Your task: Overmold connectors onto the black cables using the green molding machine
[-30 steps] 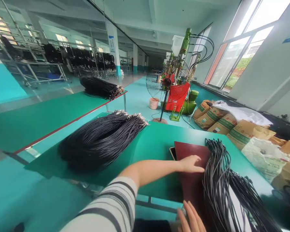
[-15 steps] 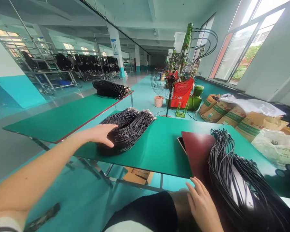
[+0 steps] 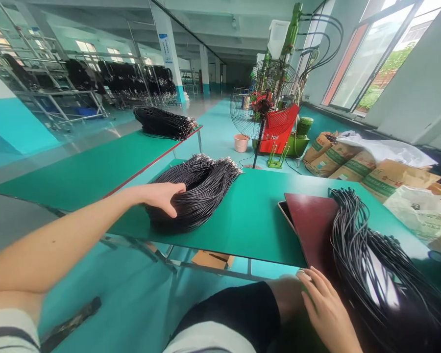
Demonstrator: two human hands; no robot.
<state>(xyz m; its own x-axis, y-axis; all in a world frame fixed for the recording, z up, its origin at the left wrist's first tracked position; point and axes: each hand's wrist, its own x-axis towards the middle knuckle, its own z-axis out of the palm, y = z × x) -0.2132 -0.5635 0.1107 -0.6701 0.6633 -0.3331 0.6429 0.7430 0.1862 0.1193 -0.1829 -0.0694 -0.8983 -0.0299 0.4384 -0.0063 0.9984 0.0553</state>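
My left hand [image 3: 161, 194] reaches out to the left and lies on a big pile of black cables [image 3: 198, 189] on the green table [image 3: 253, 220], its fingers curled over the near end of the pile. My right hand [image 3: 327, 311] rests low at the near edge of a dark red board [image 3: 314, 225], fingers stretched and apart, holding nothing. A second bundle of black cables [image 3: 367, 260] lies over the board, just right of that hand. The edge of a phone [image 3: 285, 214] shows under the board's left side.
Another green table [image 3: 84, 171] with a cable bundle [image 3: 165, 122] stands to the left. A standing fan [image 3: 260, 113], a green and red machine [image 3: 282, 98], a pink bucket [image 3: 240, 142] and brown sacks [image 3: 353, 164] lie beyond. Racks of cables [image 3: 95, 83] line the far left.
My left hand swung from the red board over to the cable pile on the left and curled over it. The right hand stayed by the board's near edge.
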